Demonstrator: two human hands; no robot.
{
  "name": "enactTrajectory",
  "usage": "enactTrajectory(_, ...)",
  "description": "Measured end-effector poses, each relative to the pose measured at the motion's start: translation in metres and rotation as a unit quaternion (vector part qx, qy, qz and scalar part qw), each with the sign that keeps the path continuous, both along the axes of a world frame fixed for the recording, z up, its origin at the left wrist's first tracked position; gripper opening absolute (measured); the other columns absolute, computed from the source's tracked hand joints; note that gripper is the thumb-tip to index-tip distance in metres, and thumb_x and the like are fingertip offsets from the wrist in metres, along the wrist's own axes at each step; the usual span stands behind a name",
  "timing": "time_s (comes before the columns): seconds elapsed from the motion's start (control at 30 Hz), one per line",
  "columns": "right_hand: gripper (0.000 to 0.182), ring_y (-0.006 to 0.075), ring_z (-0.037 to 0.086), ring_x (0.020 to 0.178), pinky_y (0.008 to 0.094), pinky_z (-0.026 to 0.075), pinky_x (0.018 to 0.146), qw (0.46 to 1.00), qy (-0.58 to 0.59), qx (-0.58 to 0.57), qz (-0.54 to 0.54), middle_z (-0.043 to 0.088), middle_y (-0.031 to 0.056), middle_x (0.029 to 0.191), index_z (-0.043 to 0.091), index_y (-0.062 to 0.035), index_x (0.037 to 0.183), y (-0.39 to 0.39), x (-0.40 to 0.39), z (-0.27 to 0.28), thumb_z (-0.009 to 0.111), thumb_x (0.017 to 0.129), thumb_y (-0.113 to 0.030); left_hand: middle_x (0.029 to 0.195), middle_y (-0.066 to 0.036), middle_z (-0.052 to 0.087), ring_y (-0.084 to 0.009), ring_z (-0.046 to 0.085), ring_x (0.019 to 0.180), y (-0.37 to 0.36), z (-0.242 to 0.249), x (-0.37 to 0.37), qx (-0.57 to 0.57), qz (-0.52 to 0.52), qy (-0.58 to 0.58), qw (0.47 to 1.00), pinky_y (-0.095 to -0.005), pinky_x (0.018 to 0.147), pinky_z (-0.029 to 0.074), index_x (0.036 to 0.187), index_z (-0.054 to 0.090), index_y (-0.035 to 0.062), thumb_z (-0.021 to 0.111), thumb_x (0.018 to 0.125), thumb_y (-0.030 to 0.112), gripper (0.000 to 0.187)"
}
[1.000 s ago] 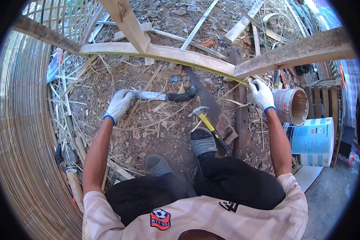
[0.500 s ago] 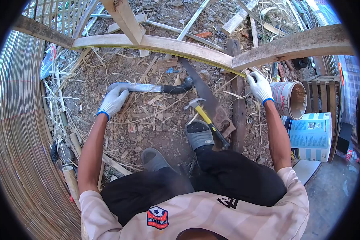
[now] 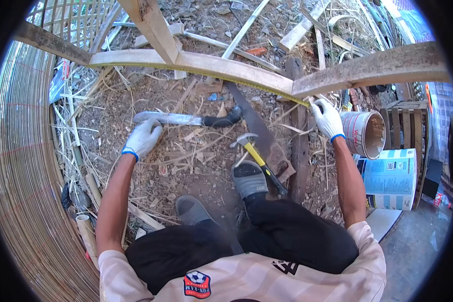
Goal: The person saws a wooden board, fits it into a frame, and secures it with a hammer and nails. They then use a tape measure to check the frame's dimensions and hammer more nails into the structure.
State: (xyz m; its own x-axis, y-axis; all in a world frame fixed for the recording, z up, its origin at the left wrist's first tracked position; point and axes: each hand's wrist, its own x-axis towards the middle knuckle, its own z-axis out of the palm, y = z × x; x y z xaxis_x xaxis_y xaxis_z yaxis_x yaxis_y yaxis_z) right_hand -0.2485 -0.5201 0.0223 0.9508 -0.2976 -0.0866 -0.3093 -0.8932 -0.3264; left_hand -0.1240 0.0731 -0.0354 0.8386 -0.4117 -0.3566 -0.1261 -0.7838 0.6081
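Note:
My right hand (image 3: 328,119), in a white glove with a blue cuff, pinches the end of a yellow tape measure (image 3: 236,82) at the right. The tape runs along the lower edge of a wooden beam (image 3: 226,66). My left hand (image 3: 142,138), gloved the same way, has thumb and fingers apart, fingertips right at the blade of a machete (image 3: 178,119) with a black-wrapped, curved handle. Between my hands, a handsaw (image 3: 256,121) lies on the ground. A claw hammer (image 3: 259,161) with a yellow and black handle lies by my right sandal (image 3: 249,181).
Wooden posts meet the beam in front of me, one post (image 3: 151,30) leaning toward me. A bamboo screen (image 3: 25,166) stands at left. At right are a paint-stained bucket (image 3: 355,132), a blue-and-white bucket (image 3: 387,176) and a slatted crate (image 3: 405,123). Wood strips litter the ground.
The view has tilted slightly, so the ground things sit a little lower. Both hands keep their places beside the tape and the machete.

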Motion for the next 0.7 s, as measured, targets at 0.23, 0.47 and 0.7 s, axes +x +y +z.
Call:
enactTrajectory(0.23, 0.032, 0.0405, 0.072, 0.098, 0.0467, 0.055, 0.088, 1.000, 0.006, -0.004, -0.009, 0.074, 0.0226, 0.102, 0.072, -0.0047, 0.110, 0.001, 0.000, 0.002, 0.064, 0.102, -0.035, 0.109, -0.027, 0.074, -0.0431, 0.070, 0.108, -0.009, 0.015, 0.002, 0.035, 0.019, 0.059, 0.997, -0.0497, 0.096, 0.053, 0.112, 0.071, -0.0010, 0.060, 0.100, 0.029, 0.034)
enactTrajectory(0.47, 0.031, 0.0386, 0.072, 0.098, 0.0453, 0.055, 0.089, 1.000, 0.014, 0.011, -0.016, 0.075, 0.0219, 0.104, 0.073, -0.0047, 0.110, 0.004, 0.002, 0.006, 0.065, 0.102, -0.034, 0.110, -0.027, 0.073, -0.0431, 0.070, 0.108, -0.005, 0.006, 0.003, 0.031, 0.008, 0.031, 0.999, -0.0498, 0.097, 0.053, 0.111, 0.072, -0.0006, 0.060, 0.100, 0.029, 0.033)
enactTrajectory(0.7, 0.035, 0.0365, 0.072, 0.101, 0.0434, 0.054, 0.091, 0.999, 0.034, 0.030, -0.016, 0.074, 0.0215, 0.107, 0.073, -0.0026, 0.112, -0.012, 0.002, -0.007, 0.063, 0.104, -0.035, 0.107, -0.027, 0.074, -0.0430, 0.072, 0.105, -0.004, 0.002, 0.005, 0.035, -0.014, 0.012, 0.999, -0.0488, 0.095, 0.054, 0.112, 0.072, -0.0013, 0.058, 0.100, 0.028, 0.034)
